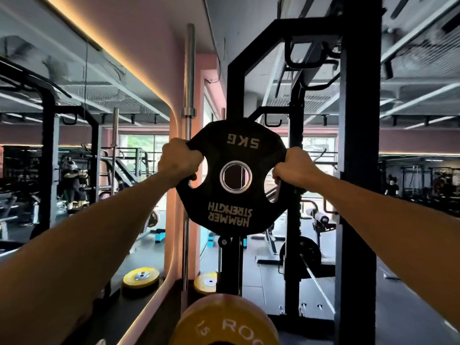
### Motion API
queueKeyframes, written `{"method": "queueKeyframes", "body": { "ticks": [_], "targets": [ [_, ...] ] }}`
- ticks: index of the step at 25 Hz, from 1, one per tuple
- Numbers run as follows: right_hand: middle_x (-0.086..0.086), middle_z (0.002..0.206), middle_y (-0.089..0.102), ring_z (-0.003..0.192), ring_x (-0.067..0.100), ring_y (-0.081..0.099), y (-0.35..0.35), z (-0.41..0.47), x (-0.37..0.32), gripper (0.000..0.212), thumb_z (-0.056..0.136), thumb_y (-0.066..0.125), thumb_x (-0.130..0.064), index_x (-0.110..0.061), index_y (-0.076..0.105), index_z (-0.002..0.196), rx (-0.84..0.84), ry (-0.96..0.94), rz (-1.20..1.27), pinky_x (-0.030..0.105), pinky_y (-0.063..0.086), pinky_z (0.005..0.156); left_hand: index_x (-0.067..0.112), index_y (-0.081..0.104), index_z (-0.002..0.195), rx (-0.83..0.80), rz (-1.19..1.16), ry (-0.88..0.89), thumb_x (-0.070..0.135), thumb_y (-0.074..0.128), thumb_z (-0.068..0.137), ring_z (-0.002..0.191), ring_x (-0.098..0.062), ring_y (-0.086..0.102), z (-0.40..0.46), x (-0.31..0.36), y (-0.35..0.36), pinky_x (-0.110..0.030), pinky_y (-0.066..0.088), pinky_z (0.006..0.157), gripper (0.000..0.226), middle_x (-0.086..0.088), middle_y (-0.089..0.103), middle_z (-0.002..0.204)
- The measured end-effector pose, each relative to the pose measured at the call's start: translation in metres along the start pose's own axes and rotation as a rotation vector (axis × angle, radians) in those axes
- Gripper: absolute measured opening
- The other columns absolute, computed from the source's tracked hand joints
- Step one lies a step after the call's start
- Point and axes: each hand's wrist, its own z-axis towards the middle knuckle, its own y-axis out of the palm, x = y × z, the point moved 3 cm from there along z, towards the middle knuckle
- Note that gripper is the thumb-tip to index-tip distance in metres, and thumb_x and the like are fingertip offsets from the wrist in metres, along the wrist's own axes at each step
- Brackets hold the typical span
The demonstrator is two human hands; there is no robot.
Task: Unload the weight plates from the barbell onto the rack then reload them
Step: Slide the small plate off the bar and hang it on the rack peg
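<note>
The black rack (235, 78) stands on the dark floor (268, 275). A yellow plate (206, 282) lies flat beside the rack's foot.

Two forearms in view, both bare from frame edge to wrist; no sleeves visible. Left hand (179, 159) bare: no glove, no ring seen. Right hand (293, 168) bare likewise. No watch, no band, no strap on either wrist. Rest of body out of view.

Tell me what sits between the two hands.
In the head view, the black 5 kg plate spans the gap: the left hand grips its left edge, the right hand its right edge.
</note>
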Motion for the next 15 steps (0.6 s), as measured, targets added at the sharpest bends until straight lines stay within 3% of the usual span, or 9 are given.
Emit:
{"method": "queueKeyframes", "body": {
  "ticks": [4, 7, 11, 13, 15],
  "targets": [
    [0.019, 0.072, 0.071, 0.074, 0.030, 0.069, -0.002, 0.054, 0.000, 0.008, 0.068, 0.065, -0.001, -0.001, 0.072, 0.062, 0.068, -0.053, -0.017, 0.031, 0.054, 0.064, 0.003, 0.064, 0.068, 0.058, 0.002, 0.061, 0.012, 0.060, 0.072, 0.033, -0.018, 0.061, 0.048, 0.010, 0.012, -0.019, 0.044, 0.037, 0.011, 0.004, 0.056, 0.035],
    [0.023, 0.079, 0.071, 0.077, 0.033, 0.067, 0.002, 0.089, 0.000, 0.011, 0.069, 0.065, -0.001, 0.007, 0.072, 0.073, 0.099, -0.082, -0.027, 0.031, 0.051, 0.062, 0.002, 0.064, 0.072, 0.119, 0.033, 0.095, 0.012, 0.059, 0.073, 0.030, -0.011, 0.057, 0.084, 0.014, 0.021, -0.014, 0.036, 0.030, 0.011, 0.006, 0.055, 0.034],
    [0.025, 0.080, 0.071, 0.079, 0.036, 0.069, 0.006, 0.128, -0.004, 0.014, 0.068, 0.067, -0.002, 0.009, 0.072, 0.075, 0.137, -0.101, -0.030, 0.040, 0.058, 0.070, -0.001, 0.067, 0.073, 0.122, 0.033, 0.128, 0.011, 0.060, 0.069, 0.039, -0.020, 0.064, 0.122, 0.014, 0.029, -0.029, 0.056, 0.048, 0.015, -0.006, 0.064, 0.049],
    [0.023, 0.076, 0.071, 0.077, 0.035, 0.070, 0.011, 0.145, -0.007, 0.013, 0.069, 0.066, -0.001, 0.009, 0.072, 0.074, 0.138, -0.107, -0.028, 0.038, 0.058, 0.065, 0.000, 0.065, 0.071, 0.138, 0.024, 0.138, 0.011, 0.060, 0.069, 0.040, -0.021, 0.065, 0.140, 0.010, 0.034, -0.029, 0.055, 0.051, 0.012, -0.003, 0.062, 0.045],
    [0.016, 0.065, 0.070, 0.068, 0.030, 0.069, 0.018, 0.160, -0.007, 0.010, 0.067, 0.064, 0.000, 0.006, 0.072, 0.068, 0.146, -0.094, -0.016, 0.027, 0.051, 0.054, 0.002, 0.063, 0.067, 0.126, 0.005, 0.148, 0.010, 0.060, 0.069, 0.035, -0.017, 0.062, 0.159, 0.006, 0.040, -0.021, 0.047, 0.044, 0.009, 0.001, 0.056, 0.036]
  ]
}}
